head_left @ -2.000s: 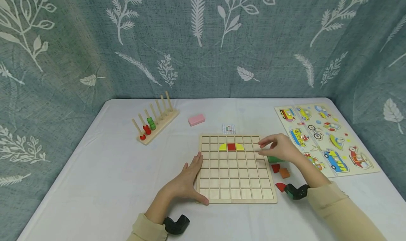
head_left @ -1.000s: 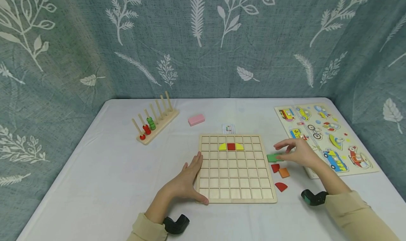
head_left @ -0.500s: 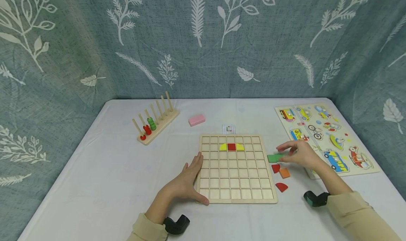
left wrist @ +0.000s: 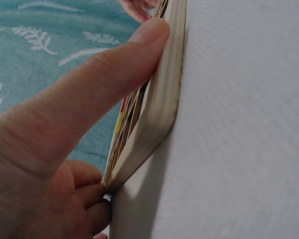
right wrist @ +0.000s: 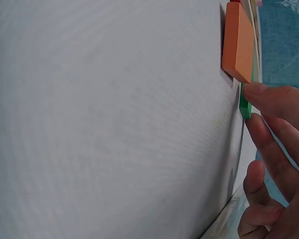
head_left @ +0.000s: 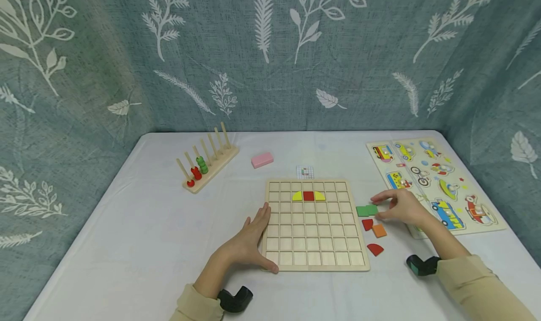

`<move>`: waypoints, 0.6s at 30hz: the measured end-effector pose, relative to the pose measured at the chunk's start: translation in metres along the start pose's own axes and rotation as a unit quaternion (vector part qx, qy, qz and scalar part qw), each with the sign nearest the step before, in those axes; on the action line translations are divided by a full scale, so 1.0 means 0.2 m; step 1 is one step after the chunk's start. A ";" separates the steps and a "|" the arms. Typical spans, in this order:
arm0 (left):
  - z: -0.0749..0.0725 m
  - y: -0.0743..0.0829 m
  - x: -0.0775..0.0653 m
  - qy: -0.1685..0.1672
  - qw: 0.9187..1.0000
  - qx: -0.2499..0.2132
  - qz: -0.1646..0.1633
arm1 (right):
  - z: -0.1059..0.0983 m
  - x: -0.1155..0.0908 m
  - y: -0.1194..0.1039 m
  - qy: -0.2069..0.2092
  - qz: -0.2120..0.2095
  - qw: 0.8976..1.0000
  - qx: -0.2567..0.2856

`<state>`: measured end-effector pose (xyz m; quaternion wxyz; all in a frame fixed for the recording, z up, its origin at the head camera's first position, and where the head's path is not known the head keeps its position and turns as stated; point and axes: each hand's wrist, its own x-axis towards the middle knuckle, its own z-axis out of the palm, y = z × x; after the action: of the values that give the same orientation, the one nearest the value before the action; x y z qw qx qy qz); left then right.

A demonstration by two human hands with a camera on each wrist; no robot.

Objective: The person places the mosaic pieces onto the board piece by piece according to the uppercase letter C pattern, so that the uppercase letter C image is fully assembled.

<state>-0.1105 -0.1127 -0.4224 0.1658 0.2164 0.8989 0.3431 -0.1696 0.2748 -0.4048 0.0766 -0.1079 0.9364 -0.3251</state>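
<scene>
Between the hands (head_left: 246,241) (head_left: 401,207), gridded board (head_left: 313,244), 2 green tiles (head_left: 362,211)

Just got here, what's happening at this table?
A person's left hand rests against a wooden grid board holding a red square between two yellow pieces. The right hand is at two green tiles beside the board; whether its fingers grip one is unclear. An orange piece and two red pieces lie nearby.

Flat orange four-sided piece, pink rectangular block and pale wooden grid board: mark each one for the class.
Flat orange four-sided piece (head_left: 379,230): head view, middle of its top face.
Pink rectangular block (head_left: 262,159): head view, on its upper face.
Pale wooden grid board (head_left: 313,244): head view, inside a bare cell.
</scene>
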 end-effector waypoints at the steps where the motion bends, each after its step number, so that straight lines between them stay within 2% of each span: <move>1: 0.00 0.00 0.00 0.000 1.000 0.000 0.000 | 0.00 0.00 0.00 0.000 0.003 1.000 0.000; 18: 0.00 0.00 0.00 -0.003 1.000 -0.001 -0.001 | 0.01 0.00 0.01 -0.003 0.029 1.000 -0.001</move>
<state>-0.1100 -0.1126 -0.4216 0.1689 0.2159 0.8985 0.3429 -0.1706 0.2757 -0.4075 0.0884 -0.0818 0.9393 -0.3214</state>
